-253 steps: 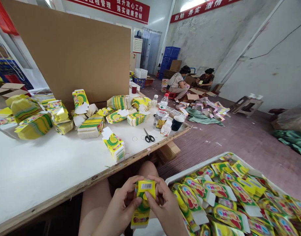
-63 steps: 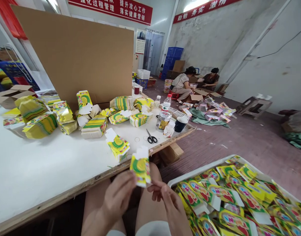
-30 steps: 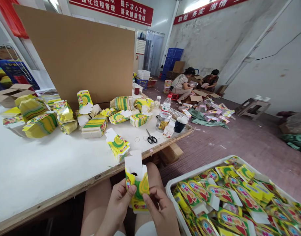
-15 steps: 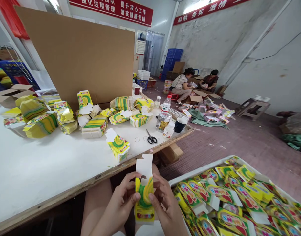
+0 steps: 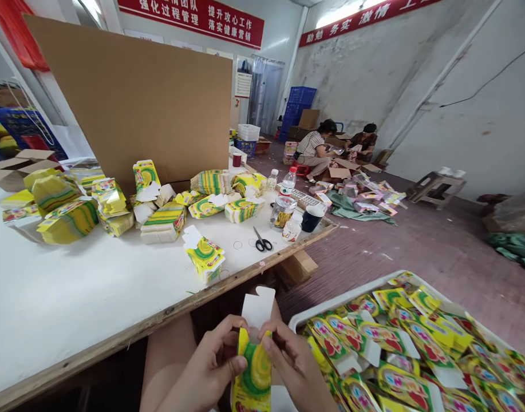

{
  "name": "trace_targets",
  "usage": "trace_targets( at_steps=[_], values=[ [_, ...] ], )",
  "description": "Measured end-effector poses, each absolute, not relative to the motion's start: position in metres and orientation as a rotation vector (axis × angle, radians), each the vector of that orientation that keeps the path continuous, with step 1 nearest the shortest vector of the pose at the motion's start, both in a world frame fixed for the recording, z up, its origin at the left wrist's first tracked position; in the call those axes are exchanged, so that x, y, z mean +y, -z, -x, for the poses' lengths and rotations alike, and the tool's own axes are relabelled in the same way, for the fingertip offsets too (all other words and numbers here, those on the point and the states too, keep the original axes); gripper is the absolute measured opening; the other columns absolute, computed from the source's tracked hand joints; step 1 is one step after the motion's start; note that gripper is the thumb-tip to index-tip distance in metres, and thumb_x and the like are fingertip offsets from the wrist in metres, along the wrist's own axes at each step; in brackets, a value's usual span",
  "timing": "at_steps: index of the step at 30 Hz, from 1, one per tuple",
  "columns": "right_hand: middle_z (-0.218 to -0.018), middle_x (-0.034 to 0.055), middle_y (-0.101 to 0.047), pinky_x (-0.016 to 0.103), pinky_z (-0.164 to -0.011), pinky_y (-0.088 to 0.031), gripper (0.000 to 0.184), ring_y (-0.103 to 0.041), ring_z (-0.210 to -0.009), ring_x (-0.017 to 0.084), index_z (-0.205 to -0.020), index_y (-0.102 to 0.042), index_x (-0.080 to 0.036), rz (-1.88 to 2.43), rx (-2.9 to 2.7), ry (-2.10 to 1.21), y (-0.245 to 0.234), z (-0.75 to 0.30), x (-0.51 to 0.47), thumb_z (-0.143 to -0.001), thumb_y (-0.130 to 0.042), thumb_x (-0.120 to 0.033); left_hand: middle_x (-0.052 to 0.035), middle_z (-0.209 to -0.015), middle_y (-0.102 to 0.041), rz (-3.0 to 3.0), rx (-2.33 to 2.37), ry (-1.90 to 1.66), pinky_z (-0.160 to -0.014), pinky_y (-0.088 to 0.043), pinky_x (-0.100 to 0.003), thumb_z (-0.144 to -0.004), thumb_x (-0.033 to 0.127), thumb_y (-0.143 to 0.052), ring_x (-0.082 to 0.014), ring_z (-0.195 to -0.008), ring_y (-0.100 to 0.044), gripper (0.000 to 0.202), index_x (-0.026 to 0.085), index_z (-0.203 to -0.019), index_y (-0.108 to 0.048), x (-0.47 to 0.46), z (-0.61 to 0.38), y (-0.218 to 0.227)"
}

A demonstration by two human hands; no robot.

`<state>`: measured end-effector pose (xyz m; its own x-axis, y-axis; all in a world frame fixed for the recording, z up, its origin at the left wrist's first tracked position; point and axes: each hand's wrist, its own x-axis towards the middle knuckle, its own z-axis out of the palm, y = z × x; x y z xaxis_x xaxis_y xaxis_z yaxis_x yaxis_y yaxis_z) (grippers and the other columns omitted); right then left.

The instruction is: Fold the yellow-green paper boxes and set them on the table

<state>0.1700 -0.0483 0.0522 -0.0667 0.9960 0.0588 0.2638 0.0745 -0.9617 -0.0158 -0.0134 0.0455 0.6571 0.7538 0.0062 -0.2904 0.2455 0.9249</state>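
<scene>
A small yellow and green printed carton (image 5: 254, 372) stands upright over my lap, its white end flap (image 5: 259, 306) raised at the top. My left hand (image 5: 217, 360) grips the carton's left edge, thumb on the printed front and fingers at the upper rim. From the other side, my right hand (image 5: 290, 357) pinches the upper right edge between thumb and fingers. The opening under the flap sits between both sets of fingertips. On the table's near edge rests a stack of flat cartons (image 5: 204, 257) of the same print, closest to my hands.
A white-rimmed tray (image 5: 300, 320) full of printed cartons stands at my right. The white table (image 5: 73, 303) bears carton bundles (image 5: 163, 222), scissors (image 5: 263, 240), a glass jar (image 5: 283, 212) and a dark mug (image 5: 312, 218). A cardboard sheet (image 5: 146, 103) stands behind. Two people (image 5: 317, 146) sit farther back.
The carton has moved lower and slightly right. Both hands have shifted their fingers up to its top rim, and the front bulges outward more than before.
</scene>
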Motion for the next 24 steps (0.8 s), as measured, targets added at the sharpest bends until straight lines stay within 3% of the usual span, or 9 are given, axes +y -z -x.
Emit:
trace_targets(
  at_steps=[3,5,8,11,13,16,20,24],
  values=[
    [-0.076,0.0009,-0.059,0.025,-0.066,-0.044,0.028,-0.056,-0.072,0.016,-0.080,-0.063,-0.020,1.308,-1.484,-0.963,-0.049,-0.166,-0.047,-0.096,-0.051,-0.040,-0.0060,-0.096,-0.071,-1.099,0.523,-0.746,-0.084,-0.047,-0.033,-0.084,0.044,-0.070,-0.0213,-0.091,-0.065,0.067,0.028,-0.139,-0.034,-0.013,0.016,-0.044],
    [-0.087,0.0032,-0.065,0.026,-0.072,-0.048,0.018,-0.061,-0.080,0.018,-0.098,-0.064,-0.023,1.302,-1.357,-0.928,-0.044,-0.164,-0.048,-0.094,-0.056,-0.039,-0.0084,-0.102,-0.072,-1.089,0.497,-0.722,-0.087,-0.048,-0.037,-0.084,0.044,-0.070,-0.0237,-0.095,-0.067,0.079,0.029,-0.147,-0.024,-0.013,0.017,-0.042],
    [-0.099,0.0056,-0.069,0.028,-0.076,-0.054,0.030,-0.066,-0.086,0.019,-0.118,-0.055,-0.027,1.308,-1.118,-0.825,-0.038,-0.166,-0.048,-0.092,-0.059,-0.041,-0.0115,-0.112,-0.071,-1.147,0.497,-0.715,-0.088,-0.050,-0.036,-0.085,0.040,-0.070,-0.0256,-0.102,-0.066,0.060,0.026,-0.138,-0.046,-0.011,0.017,-0.040],
    [-0.097,0.0074,-0.070,0.029,-0.077,-0.055,0.031,-0.067,-0.087,0.021,-0.108,-0.065,-0.024,1.322,-1.192,-0.809,-0.038,-0.172,-0.048,-0.094,-0.052,-0.048,-0.0113,-0.120,-0.069,-1.279,0.638,-0.800,-0.087,-0.051,-0.031,-0.087,0.035,-0.067,-0.0250,-0.106,-0.065,0.041,0.024,-0.125,-0.059,-0.009,0.017,-0.037],
    [-0.086,0.0053,-0.069,0.027,-0.071,-0.054,0.032,-0.066,-0.080,0.020,-0.107,-0.069,-0.023,1.360,-1.304,-0.919,-0.040,-0.175,-0.047,-0.094,-0.053,-0.048,-0.0113,-0.126,-0.066,-1.341,0.707,-0.847,-0.088,-0.053,-0.030,-0.088,0.033,-0.065,-0.0249,-0.108,-0.065,0.038,0.024,-0.125,-0.061,-0.009,0.017,-0.034],
    [-0.074,0.0000,-0.066,0.024,-0.060,-0.050,0.038,-0.061,-0.065,0.016,-0.120,-0.063,-0.022,1.442,-1.382,-1.026,-0.039,-0.172,-0.047,-0.089,-0.062,-0.042,-0.0108,-0.132,-0.063,-1.396,0.704,-0.842,-0.094,-0.053,-0.031,-0.091,0.029,-0.060,-0.0249,-0.114,-0.064,0.038,0.025,-0.128,-0.060,-0.010,0.016,-0.031],
    [-0.068,-0.0031,-0.060,0.022,-0.054,-0.045,0.036,-0.056,-0.058,0.014,-0.120,-0.061,-0.022,1.537,-1.397,-0.956,-0.035,-0.165,-0.047,-0.088,-0.061,-0.037,-0.0095,-0.135,-0.062,-1.488,0.714,-0.812,-0.104,-0.048,-0.033,-0.094,0.025,-0.054,-0.0239,-0.120,-0.061,0.040,0.027,-0.133,-0.056,-0.012,0.017,-0.033],
    [-0.066,-0.0046,-0.057,0.022,-0.053,-0.044,0.035,-0.054,-0.057,0.014,-0.120,-0.058,-0.022,1.581,-1.445,-0.927,-0.034,-0.163,-0.047,-0.085,-0.060,-0.029,-0.0101,-0.132,-0.065,-1.466,0.715,-0.803,-0.102,-0.049,-0.035,-0.094,0.025,-0.053,-0.0248,-0.117,-0.063,0.041,0.026,-0.135,-0.054,-0.013,0.017,-0.037]
  ],
)
